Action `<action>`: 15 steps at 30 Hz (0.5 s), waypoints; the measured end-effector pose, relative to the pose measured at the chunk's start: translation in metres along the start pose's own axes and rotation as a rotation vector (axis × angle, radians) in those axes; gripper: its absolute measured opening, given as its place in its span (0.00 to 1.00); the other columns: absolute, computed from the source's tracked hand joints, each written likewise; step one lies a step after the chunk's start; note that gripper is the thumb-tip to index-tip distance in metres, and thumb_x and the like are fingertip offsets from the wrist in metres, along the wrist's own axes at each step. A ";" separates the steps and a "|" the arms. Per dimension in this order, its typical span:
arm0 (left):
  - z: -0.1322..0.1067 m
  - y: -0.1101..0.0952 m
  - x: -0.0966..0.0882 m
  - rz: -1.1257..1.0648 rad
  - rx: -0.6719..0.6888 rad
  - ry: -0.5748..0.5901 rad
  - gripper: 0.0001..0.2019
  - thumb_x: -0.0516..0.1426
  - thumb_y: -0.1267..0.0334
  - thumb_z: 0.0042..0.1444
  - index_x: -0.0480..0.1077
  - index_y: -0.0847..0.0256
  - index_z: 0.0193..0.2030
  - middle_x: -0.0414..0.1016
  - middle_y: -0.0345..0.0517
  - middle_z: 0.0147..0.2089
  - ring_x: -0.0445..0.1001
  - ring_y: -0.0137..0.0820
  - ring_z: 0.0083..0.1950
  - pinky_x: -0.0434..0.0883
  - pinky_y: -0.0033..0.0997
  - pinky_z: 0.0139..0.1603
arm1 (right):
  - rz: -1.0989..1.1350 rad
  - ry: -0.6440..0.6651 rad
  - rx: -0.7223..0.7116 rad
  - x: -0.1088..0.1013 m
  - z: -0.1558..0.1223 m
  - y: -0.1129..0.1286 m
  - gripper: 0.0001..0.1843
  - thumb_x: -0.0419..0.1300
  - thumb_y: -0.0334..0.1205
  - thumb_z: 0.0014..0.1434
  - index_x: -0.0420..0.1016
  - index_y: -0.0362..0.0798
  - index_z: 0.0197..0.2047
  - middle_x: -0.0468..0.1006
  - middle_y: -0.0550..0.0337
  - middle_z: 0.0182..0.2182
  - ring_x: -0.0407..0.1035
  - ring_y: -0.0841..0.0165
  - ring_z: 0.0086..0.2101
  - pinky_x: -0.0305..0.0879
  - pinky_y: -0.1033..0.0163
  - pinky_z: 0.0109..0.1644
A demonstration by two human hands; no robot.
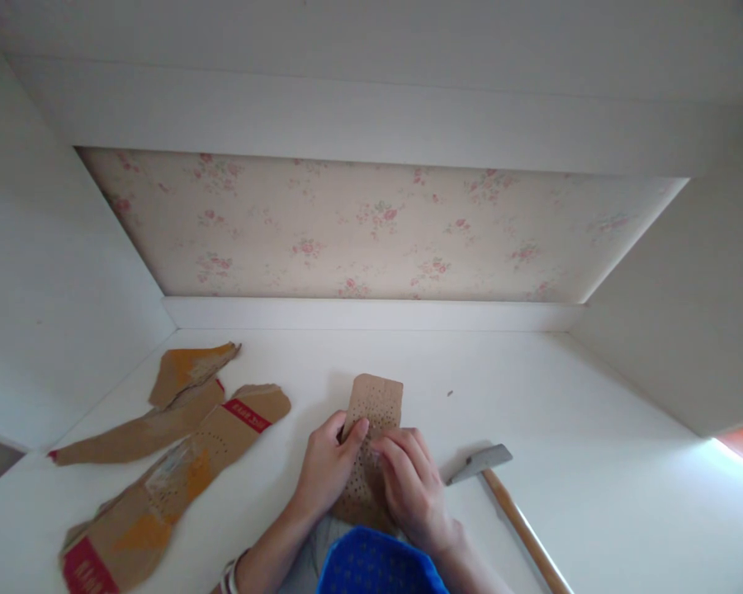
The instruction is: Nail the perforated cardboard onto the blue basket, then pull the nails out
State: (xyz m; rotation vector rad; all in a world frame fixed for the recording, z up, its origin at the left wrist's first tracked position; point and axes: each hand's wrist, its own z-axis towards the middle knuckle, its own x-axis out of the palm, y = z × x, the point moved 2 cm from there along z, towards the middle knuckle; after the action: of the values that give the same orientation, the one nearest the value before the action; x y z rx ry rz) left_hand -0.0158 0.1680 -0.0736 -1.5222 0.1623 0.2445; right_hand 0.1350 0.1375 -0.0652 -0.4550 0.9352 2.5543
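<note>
A narrow strip of brown cardboard (379,398) dotted with many small holes is held up in front of me, above the white surface. My left hand (329,464) grips its left edge, the thumb lying on the face and the fingers behind. Against the middle of the same strip, my right hand (412,487) has its thumb and fingertips pinched together. Whatever those fingertips hold, if anything, is too small to make out. To the right of my right hand lies a hammer (492,467) with a grey metal head and a wooden handle.
Torn cardboard pieces (207,450) with red print and orange patches lie at left. A small dark bit (450,393) rests beyond the hammer. White panels (49,247) and a floral back wall (347,231) enclose the white surface. Something blue and patterned (377,565) covers the bottom middle.
</note>
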 end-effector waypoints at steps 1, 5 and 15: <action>0.000 0.000 0.000 -0.007 -0.002 0.001 0.19 0.59 0.45 0.56 0.70 0.59 0.27 0.71 0.39 0.24 0.68 0.33 0.29 0.61 0.28 0.30 | -0.005 -0.038 0.035 0.000 0.000 -0.003 0.15 0.55 0.27 0.65 0.73 0.55 0.48 0.78 0.57 0.39 0.71 0.64 0.39 0.73 0.58 0.43; 0.002 0.002 -0.006 -0.159 -0.110 -0.152 0.20 0.59 0.43 0.54 0.71 0.60 0.28 0.72 0.40 0.25 0.71 0.34 0.30 0.64 0.28 0.29 | -0.063 -0.252 0.266 -0.002 0.001 -0.023 0.08 0.53 0.31 0.68 0.70 0.52 0.45 0.76 0.56 0.38 0.71 0.63 0.40 0.69 0.56 0.47; 0.008 0.006 -0.011 -0.741 -0.379 -0.281 0.21 0.67 0.48 0.47 0.73 0.63 0.39 0.80 0.46 0.31 0.79 0.35 0.29 0.74 0.33 0.32 | -0.046 -0.189 0.453 0.003 0.003 -0.043 0.09 0.49 0.39 0.70 0.70 0.50 0.43 0.75 0.58 0.35 0.72 0.67 0.30 0.70 0.61 0.37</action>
State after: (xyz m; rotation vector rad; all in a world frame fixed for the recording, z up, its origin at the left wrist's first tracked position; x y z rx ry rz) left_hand -0.0286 0.1751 -0.0761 -1.7941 -0.6984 -0.1155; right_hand 0.1516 0.1704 -0.0874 -0.0992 1.3592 2.2011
